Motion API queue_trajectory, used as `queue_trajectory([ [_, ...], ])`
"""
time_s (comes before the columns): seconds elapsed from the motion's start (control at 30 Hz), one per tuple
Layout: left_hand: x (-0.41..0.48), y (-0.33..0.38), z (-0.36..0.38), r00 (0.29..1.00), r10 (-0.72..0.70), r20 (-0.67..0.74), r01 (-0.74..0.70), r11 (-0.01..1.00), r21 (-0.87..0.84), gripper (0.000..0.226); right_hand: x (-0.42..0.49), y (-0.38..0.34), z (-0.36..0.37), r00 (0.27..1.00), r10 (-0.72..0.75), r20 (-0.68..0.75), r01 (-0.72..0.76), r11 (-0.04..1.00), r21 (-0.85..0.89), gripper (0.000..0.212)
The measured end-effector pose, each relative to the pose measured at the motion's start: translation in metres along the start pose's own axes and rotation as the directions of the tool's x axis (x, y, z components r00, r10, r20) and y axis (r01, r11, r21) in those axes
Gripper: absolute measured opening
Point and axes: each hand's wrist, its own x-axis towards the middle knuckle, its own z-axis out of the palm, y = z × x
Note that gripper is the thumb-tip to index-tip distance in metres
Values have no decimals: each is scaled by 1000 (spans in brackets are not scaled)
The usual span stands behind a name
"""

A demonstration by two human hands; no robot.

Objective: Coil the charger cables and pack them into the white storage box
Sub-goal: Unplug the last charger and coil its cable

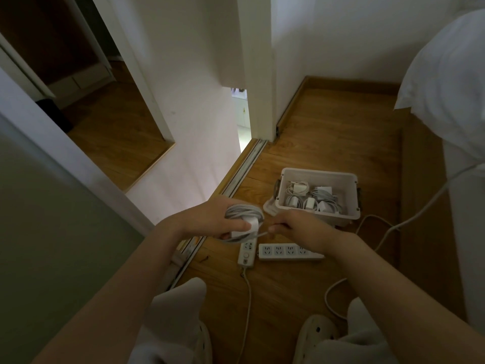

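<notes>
The wooden floor (328, 132) is spreading across the middle of the frame, with white bedding (446, 88) hanging at the upper right. The white storage box (343, 193) is sitting open right of centre, with coiled chargers (309, 198) lying inside. Below it, my hands are partly covering a long power strip (283, 251) and a short power strip (246, 254). My left hand (207, 219) is gripping a coiled charger cable (242, 212) and its adapter (244, 229) at centre. My right hand (296, 228), just beside, is pinching the loose end (262, 234).
</notes>
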Motion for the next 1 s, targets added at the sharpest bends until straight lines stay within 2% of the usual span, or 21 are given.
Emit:
queue_trajectory([
  [0.13,4,-9,8,999,-35,-6,35,964,265,44,-1,3,-10,977,6,-212,-64,961,-269,25],
  [0.2,8,-12,15,998,-46,-40,58,915,400,54,1,0,-9,949,6,-314,-106,947,-302,22],
  [0.27,11,-14,22,997,-18,-80,54,874,482,59,3,-2,-5,926,39,-377,-145,955,-260,27],
  [0.37,18,-16,33,978,101,-184,29,803,595,58,4,-6,-4,897,103,-431,-155,984,-87,26],
  [0.53,35,-23,45,885,143,-443,177,777,604,66,2,-26,7,891,84,-447,-56,996,75,29],
  [0.63,39,-26,46,835,71,-546,243,842,481,71,0,-38,16,899,62,-434,7,988,156,29],
  [0.7,42,-29,46,820,-46,-570,288,894,342,81,1,-44,25,917,40,-397,36,983,182,29],
  [0.77,49,-25,42,784,-268,-560,336,942,19,80,1,-52,36,936,18,-352,41,986,159,28],
  [0.83,56,-21,37,721,-475,-505,360,879,-313,61,1,-56,43,932,8,-362,50,987,150,32],
  [0.9,56,-20,35,706,-560,-434,267,777,-570,34,1,-58,43,921,7,-390,66,982,174,36],
  [0.93,56,-16,34,725,-567,-391,184,706,-684,24,2,-58,43,917,2,-398,80,979,188,35],
  [1.0,44,-7,33,822,-472,-319,12,573,-819,18,2,-58,40,912,-5,-411,103,971,217,32],
])
